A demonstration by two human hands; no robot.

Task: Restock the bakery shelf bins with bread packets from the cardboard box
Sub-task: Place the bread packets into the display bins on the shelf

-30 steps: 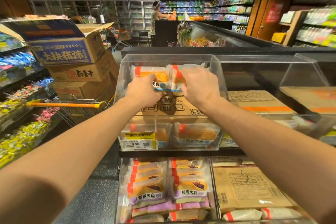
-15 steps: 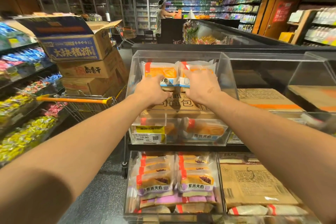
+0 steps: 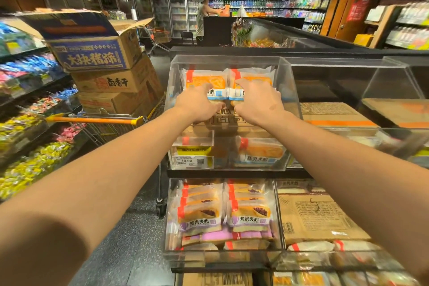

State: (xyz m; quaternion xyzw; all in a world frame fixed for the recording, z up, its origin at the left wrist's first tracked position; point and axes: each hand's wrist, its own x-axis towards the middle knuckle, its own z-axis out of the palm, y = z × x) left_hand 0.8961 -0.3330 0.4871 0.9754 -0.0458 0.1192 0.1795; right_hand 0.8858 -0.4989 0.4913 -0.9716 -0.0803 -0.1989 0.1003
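Both hands, left (image 3: 199,104) and right (image 3: 257,102), press spread fingers on two packets (image 3: 205,82) leaning upright at the back of the bin (image 3: 287,90); released, I judge they may topple forward.

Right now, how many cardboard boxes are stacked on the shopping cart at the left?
3. The open blue box lies on top, a brown box sits under it, and another brown box is lowest. The cart may hide more.
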